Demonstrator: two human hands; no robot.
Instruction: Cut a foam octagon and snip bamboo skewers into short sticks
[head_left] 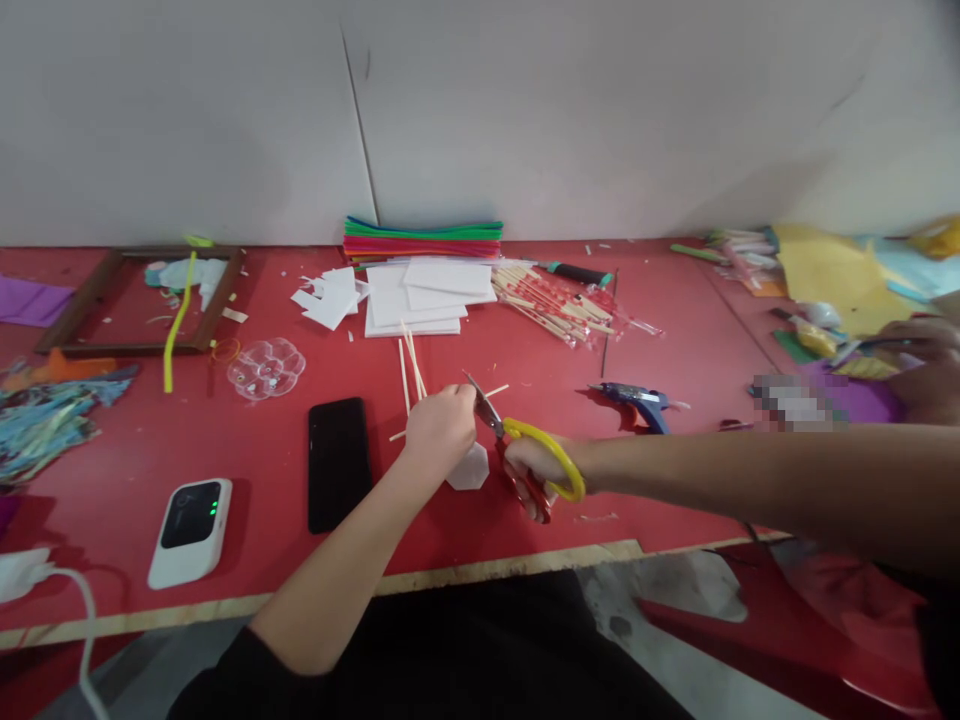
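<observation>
My left hand [441,428] is closed, its fingers pinched around a thin wooden stick [498,390] whose ends poke out on both sides. In my right hand [534,470] is a pair of scissors [544,442] with one yellow and one red handle loop. Their blades are apart and lie right beside my left fingertips, by the stick. Below my left hand sits a whitish many-sided piece [471,470], partly covered by the hand. Several more thin sticks [406,378] lie just beyond that hand on the red table.
White sheets [420,295], colored pipe cleaners [424,240] and bagged sticks [551,300] lie at the back. A glue gun [637,400] rests to the right, a black phone [337,465] and white device [191,530] to the left. Another person's hand [930,360] is far right.
</observation>
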